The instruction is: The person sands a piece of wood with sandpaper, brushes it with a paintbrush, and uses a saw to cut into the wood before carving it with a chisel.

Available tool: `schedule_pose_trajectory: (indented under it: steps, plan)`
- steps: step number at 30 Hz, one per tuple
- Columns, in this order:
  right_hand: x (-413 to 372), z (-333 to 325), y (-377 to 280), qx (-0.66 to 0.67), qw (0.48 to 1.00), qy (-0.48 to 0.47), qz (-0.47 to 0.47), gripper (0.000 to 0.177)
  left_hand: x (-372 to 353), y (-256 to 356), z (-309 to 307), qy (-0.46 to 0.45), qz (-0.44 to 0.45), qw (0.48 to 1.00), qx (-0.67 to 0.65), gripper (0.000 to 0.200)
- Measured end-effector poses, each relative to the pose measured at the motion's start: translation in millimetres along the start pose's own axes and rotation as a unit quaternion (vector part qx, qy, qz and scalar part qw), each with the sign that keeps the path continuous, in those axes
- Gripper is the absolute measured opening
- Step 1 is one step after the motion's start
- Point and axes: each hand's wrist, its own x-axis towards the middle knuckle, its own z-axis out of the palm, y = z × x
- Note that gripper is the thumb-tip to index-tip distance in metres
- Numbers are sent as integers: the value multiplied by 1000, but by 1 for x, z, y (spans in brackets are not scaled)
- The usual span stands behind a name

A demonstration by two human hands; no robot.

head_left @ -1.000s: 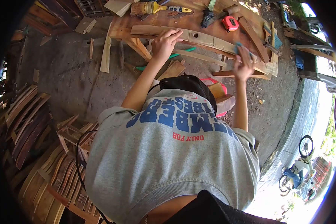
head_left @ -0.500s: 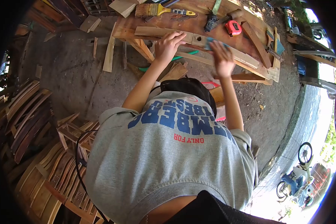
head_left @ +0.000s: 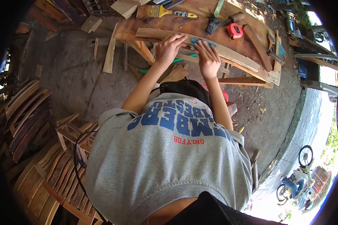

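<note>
Right hand (head_left: 208,60) slid leftward gripping sandpaper (head_left: 193,41); left hand (head_left: 169,47) flat on plank (head_left: 236,56), paintbrush (head_left: 157,11) beyond

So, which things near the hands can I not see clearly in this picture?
Head view only:
- blue pad: mostly covered by the right hand; its material cannot be told.
- curved wooden piece: the surface under the left hand is hidden.
- tape measure: markings too small.
- workbench: far side cut off by the top edge.
</note>
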Motion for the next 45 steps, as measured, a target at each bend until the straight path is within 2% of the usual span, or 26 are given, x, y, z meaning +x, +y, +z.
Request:
schedule_pose_trajectory:
  steps: [4, 6, 8, 10, 11, 12, 16, 18, 22, 24, 26, 27, 28, 29, 30, 31, 34, 36, 38, 41, 42, 44, 45]
  plan:
    - [-27, -47, 66, -82, 992, 36, 92, 16, 0, -1, 0, -7, 1, 1000, 3, 34]
    - [-47, -74, 106, -190, 972, 65, 122, 15, 0, -1, 3, 0, 1, 1000, 3, 34]
    - [-58, -83, 120, -242, 955, 88, 149, 14, -2, -1, 4, 5, 2, 1000, 4, 33]
    - [-46, -74, 107, -214, 967, 76, 115, 14, -2, 0, 4, 10, -2, 1000, 11, 34]
    - [-33, -62, 81, -155, 974, 94, 135, 14, -2, -1, 5, 10, 1, 1000, 10, 34]
    - [-26, -45, 67, -73, 987, 98, 108, 14, -2, -1, 5, 10, -1, 1000, 10, 34]
    - [0, 2, -1, -7, 999, 31, 28, 15, 0, 0, 1, 5, 1, 1000, 10, 34]
    - [-2, -3, 9, -10, 1000, 10, 15, 18, 2, 1, -1, 6, 5, 1000, 3, 34]
    - [-22, -51, 64, -91, 988, 36, 121, 22, 0, 0, 2, 7, -2, 1000, -1, 33]
    - [-49, -66, 111, -204, 967, 70, 135, 17, 0, -1, 3, 10, 1, 1000, 10, 33]
    - [-56, -75, 119, -229, 948, 92, 201, 16, -3, -2, 5, 13, 4, 1000, 24, 32]
    - [-51, -71, 113, -256, 942, 103, 190, 16, -3, -3, 6, 16, 3, 1000, 21, 33]
    - [-50, -58, 106, -256, 937, 96, 219, 17, -3, -3, 7, 19, 4, 1000, 17, 33]
    - [-35, -52, 80, -194, 949, 56, 242, 18, -3, -2, 7, 20, 6, 1000, 17, 33]
    - [-25, -40, 60, -134, 972, 60, 184, 19, -3, -3, 7, 19, 6, 1000, 18, 33]
    - [-20, -20, 48, -129, 983, 53, 122, 17, -3, -3, 6, 16, 8, 1000, 20, 33]
    - [3, 4, -4, -17, 998, 21, 54, 14, 1, 1, 1, 4, 0, 1000, 4, 32]
    - [1, -4, 5, -5, 998, 10, 54, 15, 2, 1, -3, -1, -2, 1000, 3, 32]
    - [-12, -27, 33, -47, 996, 8, 77, 20, 1, 1, -1, -5, -7, 1000, -2, 32]
    - [-42, -64, 90, -130, 977, 78, 147, 20, 1, -1, 2, 6, -5, 1000, -6, 32]
    - [-52, -75, 110, -208, 966, 79, 132, 18, 1, 0, 2, 4, -7, 1000, 1, 32]
    - [-62, -86, 118, -232, 949, 93, 195, 16, -2, -1, 2, 0, -11, 1000, 7, 33]
    - [-64, -78, 121, -248, 946, 99, 181, 16, -3, -2, 3, 1, -9, 1000, 16, 32]
